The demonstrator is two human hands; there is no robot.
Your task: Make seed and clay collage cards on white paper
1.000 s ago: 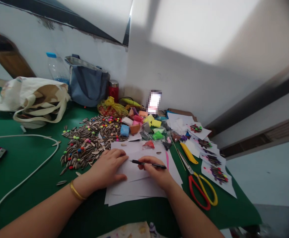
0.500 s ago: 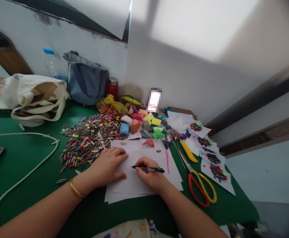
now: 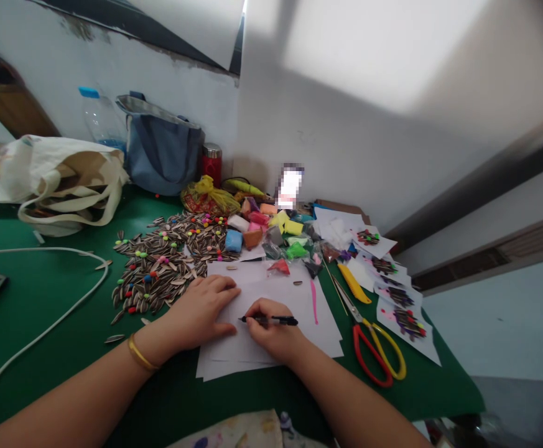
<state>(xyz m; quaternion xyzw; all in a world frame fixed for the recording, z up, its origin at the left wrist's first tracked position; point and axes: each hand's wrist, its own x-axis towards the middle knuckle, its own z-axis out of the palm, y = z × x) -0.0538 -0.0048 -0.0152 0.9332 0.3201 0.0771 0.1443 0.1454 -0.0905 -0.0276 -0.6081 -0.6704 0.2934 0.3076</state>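
Note:
A black pen (image 3: 278, 320) is gripped in my right hand (image 3: 269, 326), its tip pointing left over the white paper (image 3: 280, 289). My left hand (image 3: 206, 308) lies on the left part of the sheets, fingers stretched out and thumb apart. Several sheets are stacked unevenly. On the top one rest a pink strip (image 3: 314, 302), a seed (image 3: 298, 283) and a small bag of red clay (image 3: 279, 267). A heap of striped sunflower seeds (image 3: 159, 267) mixed with small coloured balls spreads just left of the paper. I cannot make out any pen marks.
Red-and-yellow scissors (image 3: 376, 351) and a yellow cutter (image 3: 355, 284) lie right of the paper. Farther right are cards with seed pictures (image 3: 408, 323). Clay packets (image 3: 294, 251) and a lit phone (image 3: 290, 186) stand behind. At left are bags (image 3: 163, 152) and a white cable (image 3: 84, 302).
My right hand has shifted slightly left across the paper with the pen, bringing the tip nearer my left hand. My left hand stays in place.

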